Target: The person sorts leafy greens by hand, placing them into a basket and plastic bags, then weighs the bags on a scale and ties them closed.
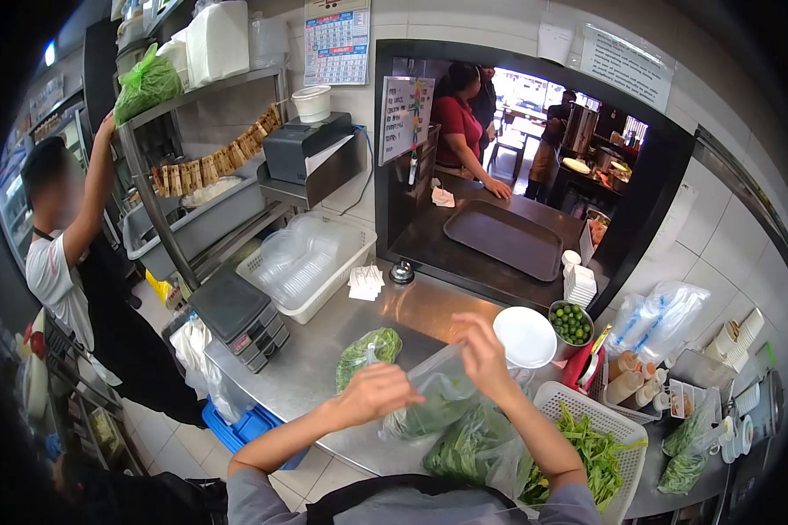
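Observation:
My left hand (378,391) is closed on the edge of a clear plastic bag (438,372) in the middle of the steel counter. On the other side my right hand (483,354) grips the same bag's edge, so the plastic is stretched between both hands. Green leaves (446,407) show inside the bag. Just beyond my left hand lies a tied bag of greens (372,350). Another bag of greens (477,446) sits close to my body, partly behind my right forearm. A white perforated basket (635,437) to the right holds loose leafy stalks (582,455).
White round lids (525,337) and a container of green limes (571,324) stand behind my right hand. A scale (236,315) and a basket of plastic containers (302,262) are at left. A co-worker (70,262) reaches toward a shelf bag (144,86). A tray (503,238) lies in the pass-through.

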The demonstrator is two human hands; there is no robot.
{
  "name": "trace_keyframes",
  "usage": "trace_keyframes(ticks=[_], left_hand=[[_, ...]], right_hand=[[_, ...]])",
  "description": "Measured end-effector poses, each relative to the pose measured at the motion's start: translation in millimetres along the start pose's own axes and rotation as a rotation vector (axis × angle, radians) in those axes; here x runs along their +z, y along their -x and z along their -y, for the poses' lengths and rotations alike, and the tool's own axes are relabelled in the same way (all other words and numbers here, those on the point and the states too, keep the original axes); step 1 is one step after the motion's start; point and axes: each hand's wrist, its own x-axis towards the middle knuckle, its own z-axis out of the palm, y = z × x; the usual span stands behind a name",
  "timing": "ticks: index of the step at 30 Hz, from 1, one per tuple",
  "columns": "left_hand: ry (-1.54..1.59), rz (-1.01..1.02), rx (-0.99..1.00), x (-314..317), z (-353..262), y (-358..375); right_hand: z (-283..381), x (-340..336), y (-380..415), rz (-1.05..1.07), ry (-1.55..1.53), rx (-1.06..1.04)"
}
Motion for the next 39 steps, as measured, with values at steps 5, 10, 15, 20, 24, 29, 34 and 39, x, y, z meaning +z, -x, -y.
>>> trace_keyframes(ticks=[5, 10, 15, 20, 24, 29, 34, 39], left_hand=[[0.418, -0.119, -0.259, 4, 12, 5], [0.511, 0.359, -0.435, -24, 20, 8], [-0.266, 0.704, -0.249, -48, 11, -13], [-0.473, 0.294, -0.081, -59, -3, -24], [-0.097, 0.177, -0.513, -38, 23, 4], [0.594, 0.149, -0.739, 17, 23, 3], [0.635, -0.112, -0.682, 53, 42, 14], [0.545, 0.15, -0.739, 132, 35, 50]], right_hand=[[-3, 2, 20, 0.675, 0.105, -0.337], [-55, -30, 29, 0.989, 0.777, -0.425], [-44, -66, -7, 0.925, 0.408, -0.383], [-60, -83, -9, 0.465, -0.05, -0.144], [-57, -34, 40, 0.292, -0.38, 0.206], [-35, 57, 46, 0.367, -0.601, 0.277], [-34, 50, 16, 0.32, -0.83, 0.487], [-41, 73, 28, 0.39, -0.667, 0.302]])
